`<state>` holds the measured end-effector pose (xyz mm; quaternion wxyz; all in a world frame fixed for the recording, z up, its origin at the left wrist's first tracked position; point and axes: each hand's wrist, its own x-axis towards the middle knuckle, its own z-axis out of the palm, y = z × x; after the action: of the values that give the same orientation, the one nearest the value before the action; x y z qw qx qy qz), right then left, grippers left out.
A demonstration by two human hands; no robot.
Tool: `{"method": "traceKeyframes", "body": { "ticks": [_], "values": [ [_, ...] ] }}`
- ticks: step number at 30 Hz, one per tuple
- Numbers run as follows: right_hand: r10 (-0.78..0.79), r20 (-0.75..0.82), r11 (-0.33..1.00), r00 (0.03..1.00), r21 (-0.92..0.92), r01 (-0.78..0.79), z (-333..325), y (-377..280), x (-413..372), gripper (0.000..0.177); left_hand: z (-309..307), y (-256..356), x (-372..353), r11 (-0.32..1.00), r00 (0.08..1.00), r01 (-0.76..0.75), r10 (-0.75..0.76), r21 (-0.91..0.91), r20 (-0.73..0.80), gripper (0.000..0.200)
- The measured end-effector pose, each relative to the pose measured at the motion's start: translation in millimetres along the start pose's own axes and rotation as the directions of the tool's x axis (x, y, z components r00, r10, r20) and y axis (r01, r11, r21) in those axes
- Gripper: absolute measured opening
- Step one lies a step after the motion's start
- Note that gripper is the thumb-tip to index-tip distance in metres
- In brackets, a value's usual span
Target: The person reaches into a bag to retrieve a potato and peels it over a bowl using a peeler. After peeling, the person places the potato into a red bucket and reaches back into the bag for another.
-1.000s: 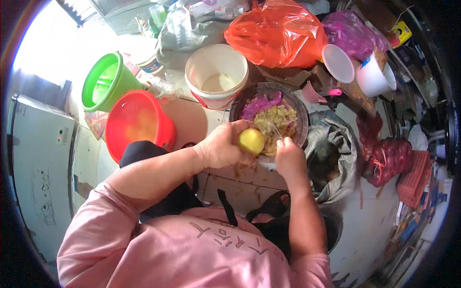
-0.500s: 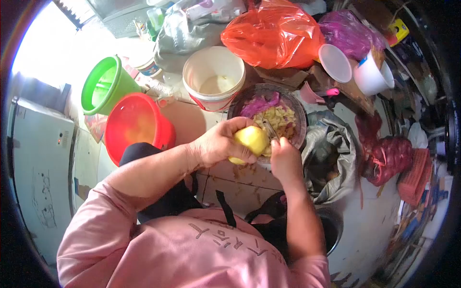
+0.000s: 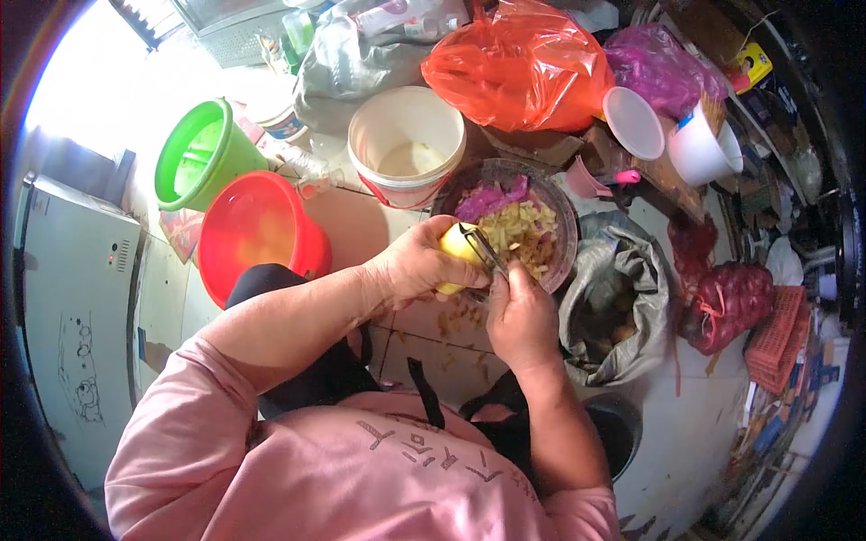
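Observation:
My left hand (image 3: 417,268) is closed around a peeled yellow potato (image 3: 457,245), its fingers wrapped over the near side. A vegetable peeler (image 3: 483,250) lies with its blade against the potato's right side. My right hand (image 3: 523,311) grips the peeler's handle, which the fingers mostly hide. Just beyond both hands stands a round bowl (image 3: 570,203) holding pale peelings and a piece of purple plastic. More scraps of peel (image 3: 465,329) are strewn over the floor tiles below the hands.
To the left are a red basin (image 3: 302,236) with water and a green bucket (image 3: 221,153). A white bucket (image 3: 406,135) stands ahead. On the right sits an open grey sack (image 3: 654,288) with potatoes inside, near a red net bag (image 3: 735,302). An orange plastic bag (image 3: 519,72) lies behind.
The peeler has shifted from the potato's far right edge onto its side facing me. My right hand has come slightly left and nearer my body, and the potato has turned in my left hand.

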<state>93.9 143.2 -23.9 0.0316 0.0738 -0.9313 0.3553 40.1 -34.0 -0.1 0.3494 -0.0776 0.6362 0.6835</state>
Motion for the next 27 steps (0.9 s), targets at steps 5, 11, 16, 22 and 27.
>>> {"method": "traceKeyframes", "body": {
  "ticks": [5,11,16,22,27],
  "values": [
    [0.051,0.003,0.998,0.999,0.03,-0.051,0.7,1.4,4.3,0.019,-8.1,-11.5,9.9,0.998,0.999,0.007,-0.004,-0.066,0.04,0.051],
    [0.043,0.018,0.999,0.999,0.006,-0.043,5.1,9.7,4.2,0.021,-8.2,-14.5,9.5,0.996,0.999,0.015,-0.011,-0.09,0.041,0.052],
    [0.353,0.114,0.933,0.929,-0.114,-0.341,13.4,79.1,8.3,0.027,-7.7,-19.0,2.8,0.984,0.97,-0.122,0.09,0.13,0.226,0.057],
    [0.183,-0.01,0.98,0.983,0.086,-0.182,-0.4,24.7,5.0,0.029,-11.9,-26.1,15.7,0.939,0.979,-0.203,0.2,0.276,0.037,0.06],
    [0.051,0.039,0.999,0.998,-0.008,-0.05,2.2,5.1,2.5,0.025,-7.5,-19.1,13.6,0.94,0.991,-0.127,0.131,0.316,0.011,0.061]
  ]
}}
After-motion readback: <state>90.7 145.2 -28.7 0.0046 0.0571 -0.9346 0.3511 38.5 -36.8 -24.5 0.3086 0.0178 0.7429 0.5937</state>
